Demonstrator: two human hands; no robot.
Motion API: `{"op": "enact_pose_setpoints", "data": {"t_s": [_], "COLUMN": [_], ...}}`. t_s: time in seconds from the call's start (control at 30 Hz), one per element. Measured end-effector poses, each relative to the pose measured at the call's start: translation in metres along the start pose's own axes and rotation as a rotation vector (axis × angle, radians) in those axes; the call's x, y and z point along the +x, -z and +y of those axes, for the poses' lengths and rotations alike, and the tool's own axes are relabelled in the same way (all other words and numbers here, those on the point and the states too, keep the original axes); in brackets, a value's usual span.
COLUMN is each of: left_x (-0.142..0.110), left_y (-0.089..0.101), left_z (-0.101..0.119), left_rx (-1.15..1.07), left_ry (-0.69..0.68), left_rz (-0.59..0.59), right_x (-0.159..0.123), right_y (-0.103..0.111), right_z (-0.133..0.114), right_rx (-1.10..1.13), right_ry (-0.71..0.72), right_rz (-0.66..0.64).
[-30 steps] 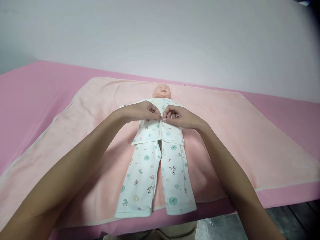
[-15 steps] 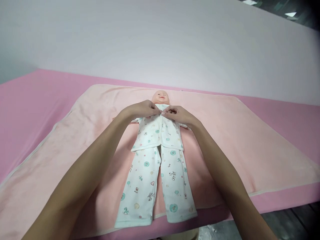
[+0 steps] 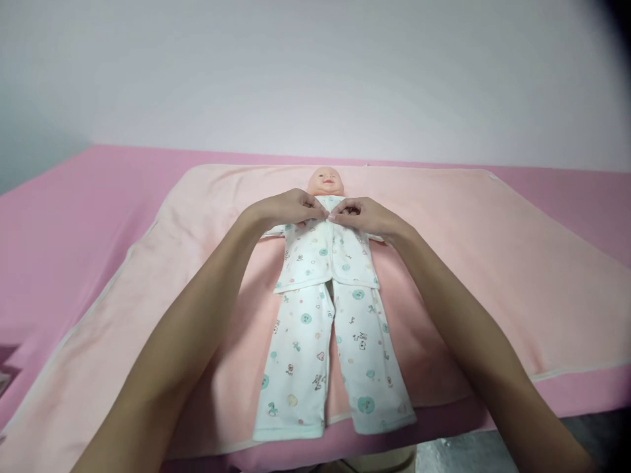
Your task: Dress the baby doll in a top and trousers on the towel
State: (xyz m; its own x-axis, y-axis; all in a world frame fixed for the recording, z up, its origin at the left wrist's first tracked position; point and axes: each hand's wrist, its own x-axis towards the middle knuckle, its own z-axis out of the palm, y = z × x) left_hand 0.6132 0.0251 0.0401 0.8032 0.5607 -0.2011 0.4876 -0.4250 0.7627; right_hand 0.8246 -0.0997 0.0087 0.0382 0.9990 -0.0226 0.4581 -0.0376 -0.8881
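A baby doll [image 3: 326, 180] lies on its back on a peach blanket [image 3: 493, 263], head away from me. It wears a white printed shirt [image 3: 328, 256] and matching trousers [image 3: 325, 368]. My left hand [image 3: 288, 207] pinches the left edge of the shirt front just below the doll's chin. My right hand [image 3: 362, 215] pinches the right edge at the same height. The fingertips of both hands meet at the shirt's middle seam near the collar.
The blanket covers a pink table [image 3: 59, 217] that runs along a pale wall [image 3: 315, 72]. A strip of grey floor [image 3: 458, 450] shows below the table's near edge. Some small object sits at the far left edge [image 3: 4, 381].
Both hands have moved up the shirt front, from mid-chest to the collar just under the doll's chin. The view has shifted a little, so the doll sits further right.
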Motion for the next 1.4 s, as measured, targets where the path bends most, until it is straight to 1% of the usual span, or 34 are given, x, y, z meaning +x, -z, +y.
{"op": "enact_pose_setpoints", "data": {"t_s": [0.2, 0.4, 0.5, 0.6, 0.7, 0.8, 0.87, 1.0, 1.07, 1.1, 1.2, 1.27, 1.33, 1.4], "left_x": [0.002, 0.005, 0.003, 0.002, 0.001, 0.000, -0.001, 0.000, 0.005, 0.008, 0.022, 0.030, 0.034, 0.036], "left_y": [-0.005, -0.007, -0.007, -0.008, -0.008, -0.008, -0.008, -0.008, -0.009, -0.009, -0.014, -0.017, -0.019, -0.019], "left_z": [-0.001, -0.002, -0.002, -0.001, 0.001, 0.003, 0.002, -0.001, -0.003, -0.003, -0.003, -0.003, -0.005, -0.007], "left_rx": [-0.017, -0.017, -0.039, -0.063, -0.060, -0.052, -0.055, -0.053, -0.042, -0.034, -0.004, 0.011, 0.006, -0.014], "left_ry": [-0.010, 0.015, 0.007, 0.005, 0.022, 0.012, -0.008, -0.036, -0.038, -0.032, 0.006, 0.023, 0.028, 0.039], "left_rz": [0.011, 0.031, 0.038, 0.029, 0.034, 0.033, 0.028, 0.013, 0.051, 0.085, 0.211, 0.271, 0.284, 0.264], "right_x": [-0.004, -0.003, -0.005, -0.011, -0.016, -0.013, -0.009, -0.004, 0.002, 0.007, 0.025, 0.037, 0.044, 0.046], "right_y": [0.000, -0.003, -0.006, -0.008, -0.006, -0.005, -0.005, 0.001, 0.004, 0.006, 0.005, 0.002, 0.000, -0.001], "right_z": [-0.004, -0.004, -0.009, -0.019, -0.026, -0.020, -0.012, 0.001, 0.004, 0.005, 0.009, 0.013, 0.018, 0.021], "right_rx": [0.048, 0.024, 0.014, -0.048, -0.157, -0.212, -0.170, -0.060, -0.056, -0.061, -0.106, -0.124, -0.094, -0.033], "right_ry": [-0.085, -0.098, -0.109, -0.090, -0.041, 0.038, 0.078, 0.070, 0.046, 0.029, -0.016, -0.021, -0.028, -0.035], "right_rz": [0.031, 0.084, 0.127, 0.162, 0.176, 0.205, 0.198, 0.136, 0.129, 0.145, 0.241, 0.292, 0.287, 0.266]}}
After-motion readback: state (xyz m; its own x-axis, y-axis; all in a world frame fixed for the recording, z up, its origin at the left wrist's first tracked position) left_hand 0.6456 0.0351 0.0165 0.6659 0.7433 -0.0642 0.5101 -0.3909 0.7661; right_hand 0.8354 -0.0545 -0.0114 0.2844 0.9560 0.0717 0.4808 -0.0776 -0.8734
